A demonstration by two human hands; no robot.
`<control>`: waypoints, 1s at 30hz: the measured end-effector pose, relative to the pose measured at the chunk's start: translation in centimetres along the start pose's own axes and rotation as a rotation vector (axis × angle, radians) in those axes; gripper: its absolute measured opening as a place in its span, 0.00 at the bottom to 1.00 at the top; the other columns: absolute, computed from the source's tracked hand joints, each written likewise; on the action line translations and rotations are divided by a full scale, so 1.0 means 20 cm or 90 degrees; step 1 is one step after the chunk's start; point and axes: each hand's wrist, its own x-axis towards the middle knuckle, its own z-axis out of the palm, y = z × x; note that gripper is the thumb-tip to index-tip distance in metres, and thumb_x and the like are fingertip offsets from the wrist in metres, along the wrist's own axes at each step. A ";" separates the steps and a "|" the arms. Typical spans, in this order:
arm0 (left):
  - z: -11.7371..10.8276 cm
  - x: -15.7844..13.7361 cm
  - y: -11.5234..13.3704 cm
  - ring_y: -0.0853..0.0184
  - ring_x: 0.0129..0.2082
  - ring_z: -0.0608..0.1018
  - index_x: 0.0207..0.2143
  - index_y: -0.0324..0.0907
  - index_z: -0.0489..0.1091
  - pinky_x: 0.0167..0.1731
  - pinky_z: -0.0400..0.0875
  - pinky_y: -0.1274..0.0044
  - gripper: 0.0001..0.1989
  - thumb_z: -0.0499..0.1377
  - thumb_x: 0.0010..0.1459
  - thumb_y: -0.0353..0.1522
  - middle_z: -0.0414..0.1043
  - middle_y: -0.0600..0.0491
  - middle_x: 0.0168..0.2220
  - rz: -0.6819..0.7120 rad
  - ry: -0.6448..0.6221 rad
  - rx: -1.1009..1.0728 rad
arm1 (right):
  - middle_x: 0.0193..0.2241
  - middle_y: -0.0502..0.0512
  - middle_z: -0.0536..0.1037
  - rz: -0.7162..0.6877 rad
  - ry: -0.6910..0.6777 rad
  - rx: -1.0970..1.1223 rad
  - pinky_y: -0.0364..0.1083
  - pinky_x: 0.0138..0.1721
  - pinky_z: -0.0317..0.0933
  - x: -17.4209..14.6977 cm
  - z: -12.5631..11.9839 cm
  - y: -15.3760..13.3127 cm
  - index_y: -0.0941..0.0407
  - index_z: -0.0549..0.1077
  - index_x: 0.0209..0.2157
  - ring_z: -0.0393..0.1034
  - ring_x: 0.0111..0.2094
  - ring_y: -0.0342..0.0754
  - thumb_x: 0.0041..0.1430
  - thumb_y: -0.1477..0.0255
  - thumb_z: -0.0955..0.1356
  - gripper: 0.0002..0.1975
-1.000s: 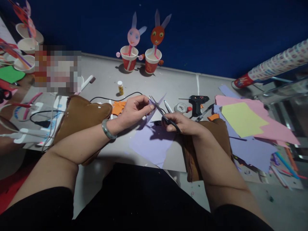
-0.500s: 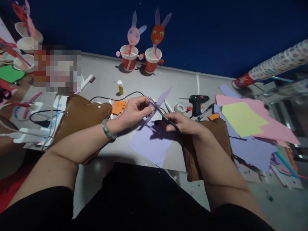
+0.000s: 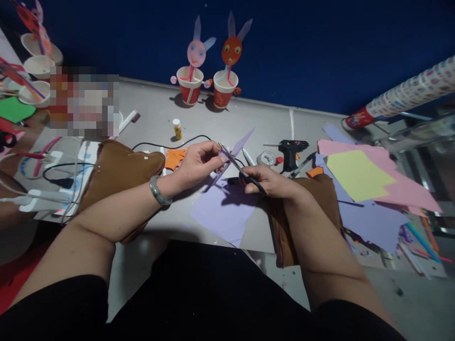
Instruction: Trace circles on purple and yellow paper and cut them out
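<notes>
Between its thumb and fingers, my left hand (image 3: 202, 163) pinches a piece of purple paper (image 3: 243, 141) held up over the table. My right hand (image 3: 265, 180) is closed round the black handles of a pair of scissors (image 3: 234, 162). The blades cross the purple paper close to my left fingertips. Below both hands a larger purple sheet (image 3: 222, 213) lies on the table, shaded by them. A dark object (image 3: 233, 181) lies partly hidden beneath my right hand. Orange paper cut-outs (image 3: 175, 158) lie just left of my left hand.
Two paper-cup rabbit figures (image 3: 191, 85) stand at the back. A yellow glue bottle (image 3: 177, 129), a tape roll (image 3: 266, 158) and a black glue gun (image 3: 290, 154) are nearby. Brown cushions (image 3: 124, 173) lie under both forearms. Coloured paper (image 3: 359, 175) is piled at right, a power strip (image 3: 80, 177) at left.
My hands stay nearly in place, with the scissors still across the purple paper. The whole view has shifted very slightly.
</notes>
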 end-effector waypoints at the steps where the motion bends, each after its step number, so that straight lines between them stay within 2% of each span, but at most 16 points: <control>1: 0.00 0.00 0.00 0.75 0.22 0.72 0.26 0.42 0.68 0.24 0.69 0.81 0.18 0.69 0.57 0.43 0.70 0.58 0.22 0.000 0.001 0.000 | 0.22 0.44 0.62 0.000 -0.001 -0.001 0.42 0.27 0.47 0.00 0.00 0.00 0.55 0.62 0.26 0.54 0.25 0.40 0.50 0.41 0.73 0.32; 22: -0.01 0.00 0.01 0.74 0.23 0.75 0.27 0.42 0.68 0.25 0.72 0.80 0.20 0.69 0.57 0.47 0.72 0.57 0.23 0.001 0.011 0.005 | 0.22 0.44 0.61 -0.015 0.001 -0.007 0.43 0.27 0.46 -0.01 -0.01 0.01 0.55 0.61 0.25 0.54 0.25 0.40 0.51 0.40 0.73 0.33; 30: -0.02 0.00 0.01 0.74 0.23 0.75 0.27 0.42 0.69 0.25 0.73 0.80 0.19 0.69 0.57 0.46 0.72 0.57 0.23 0.005 0.026 0.011 | 0.22 0.45 0.64 0.004 0.011 0.001 0.42 0.27 0.49 -0.01 -0.01 0.00 0.56 0.65 0.25 0.56 0.25 0.40 0.48 0.39 0.74 0.33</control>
